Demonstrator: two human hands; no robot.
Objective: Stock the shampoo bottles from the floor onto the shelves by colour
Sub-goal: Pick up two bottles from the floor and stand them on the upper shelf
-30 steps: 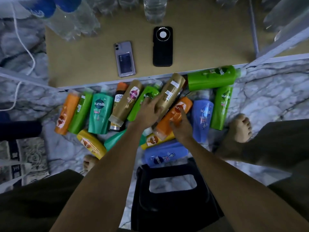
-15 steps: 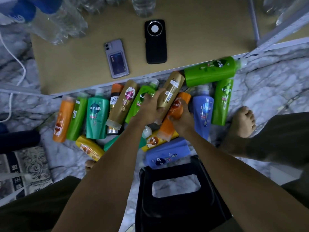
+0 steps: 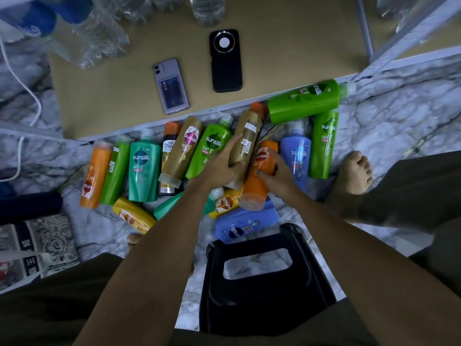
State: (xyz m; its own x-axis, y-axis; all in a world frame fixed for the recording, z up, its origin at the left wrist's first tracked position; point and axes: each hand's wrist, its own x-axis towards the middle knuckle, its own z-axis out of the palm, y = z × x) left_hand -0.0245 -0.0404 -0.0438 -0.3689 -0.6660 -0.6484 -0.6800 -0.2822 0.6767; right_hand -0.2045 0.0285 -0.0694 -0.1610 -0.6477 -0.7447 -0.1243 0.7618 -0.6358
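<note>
Several shampoo bottles lie on the marble floor below the brown shelf board [image 3: 287, 46]. My left hand [image 3: 219, 163] grips a gold-brown bottle [image 3: 247, 136] in the middle of the pile. My right hand [image 3: 277, 173] grips an orange bottle [image 3: 257, 186] right beside it. Around them lie a second gold bottle [image 3: 184, 148], green bottles [image 3: 212, 146] [image 3: 304, 101] [image 3: 323, 143] [image 3: 116, 173], a teal bottle [image 3: 143, 168], blue bottles [image 3: 296, 156] [image 3: 245, 224], yellow bottles [image 3: 133, 217] [image 3: 224, 202] and another orange bottle [image 3: 94, 174].
Two phones [image 3: 171, 86] [image 3: 225, 59] lie on the shelf board, with clear water bottles [image 3: 84, 33] behind them. A black stool [image 3: 264, 283] stands between my knees. My bare foot [image 3: 355, 171] is at the right of the pile. A white cable [image 3: 25, 91] hangs at the left.
Both hands moved from resting on the pile to closing round their bottles; the gold and orange bottles have shifted slightly upward in my grip.
</note>
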